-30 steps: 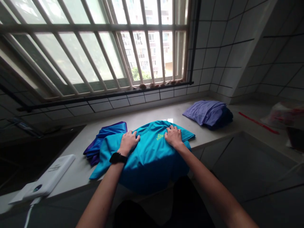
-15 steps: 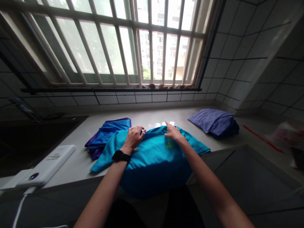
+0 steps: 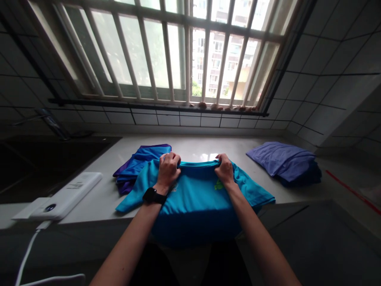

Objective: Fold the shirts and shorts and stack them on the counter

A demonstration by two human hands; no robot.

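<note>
Left hand (image 3: 169,171) and right hand (image 3: 225,170), mid-frame, clench the turquoise shirt (image 3: 196,194), not yet folded; the lavender bundle (image 3: 278,159), frame right, looks folded

The shirt (image 3: 196,190) is cloth, the countertop (image 3: 208,145) glossy.

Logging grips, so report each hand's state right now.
Left hand: closed, holding the turquoise shirt near its neckline.
Right hand: closed, holding the same shirt, farther right.
</note>
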